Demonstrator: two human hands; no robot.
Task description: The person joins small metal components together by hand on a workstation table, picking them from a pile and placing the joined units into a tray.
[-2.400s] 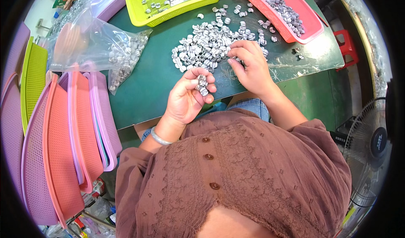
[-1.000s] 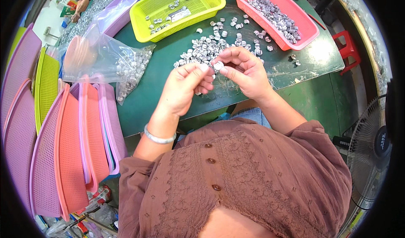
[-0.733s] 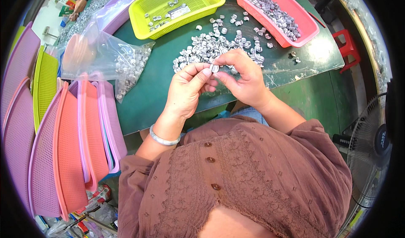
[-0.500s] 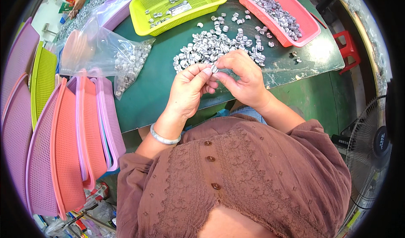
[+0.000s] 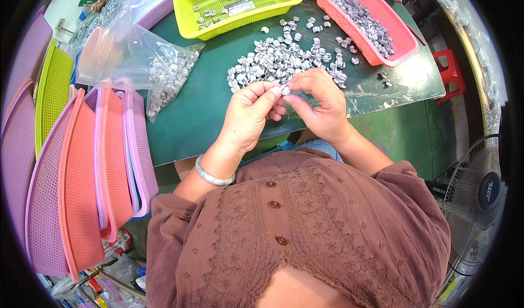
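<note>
Hands: my left hand (image 5: pixel 244 118) and right hand (image 5: pixel 326 110) are meeting at the fingertips, both pinching one small piece (image 5: pixel 286 90).
Small piece: rounded, shiny, metal-looking; it is sitting between my thumbs and forefingers, just on my side of the heap (image 5: pixel 275 61).
Heap: grey-and-silver pieces, ridged, some notched, are lying loose on the table (image 5: pixel 183 136).
Table: green, smooth, its near edge showing scuffs.
Green basket (image 5: pixel 188 30): meshed plastic, holding a few pieces.
Pink basket (image 5: pixel 403 51): plastic, holding many.
Bag (image 5: pixel 123 62): clear, crinkled plastic, pieces bunching in one corner.
Bracelet (image 5: pixel 210 177): pale, smooth, circling my left wrist.
Hidden: my fingers are covering much of the small piece; whether my left palm is holding more, I cannot tell.
Cut off: the green basket is running past the upper edge.
</note>
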